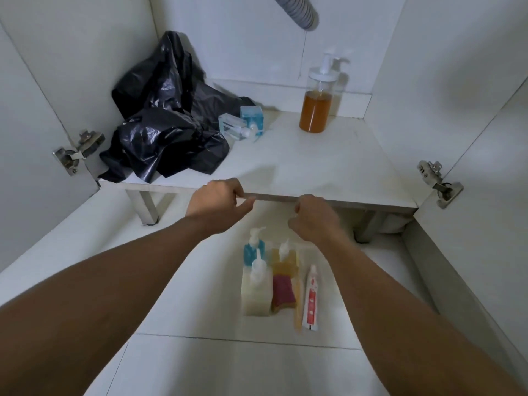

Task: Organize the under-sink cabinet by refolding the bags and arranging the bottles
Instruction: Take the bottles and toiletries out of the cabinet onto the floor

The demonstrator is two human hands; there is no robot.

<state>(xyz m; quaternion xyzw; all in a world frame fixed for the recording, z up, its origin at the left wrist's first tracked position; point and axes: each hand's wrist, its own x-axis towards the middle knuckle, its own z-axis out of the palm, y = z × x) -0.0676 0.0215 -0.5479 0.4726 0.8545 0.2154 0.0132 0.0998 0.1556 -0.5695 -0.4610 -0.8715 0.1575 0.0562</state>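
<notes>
The bags (165, 121) lie crumpled on the left of the shelf (314, 167), two small bottles (243, 124) tipped over beside them, a brown bottle (315, 110) standing at the back. The left hand (220, 201) and right hand (311, 218) both grip the shelf's front edge

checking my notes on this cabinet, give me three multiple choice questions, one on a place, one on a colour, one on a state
1. Where do the black bags lie?
A) left side of the cabinet floor
B) floor tiles outside
C) draped over the hose

2. What colour is the liquid in the tall pump bottle?
A) blue
B) green
C) amber

3. What state are the bags in?
A) folded flat
B) crumpled
C) rolled tight

Key: 1 A, the heap sits against the left wall; 2 C, the bottle's lower half shows amber; 3 B, they form a loose, wrinkled heap.
</notes>
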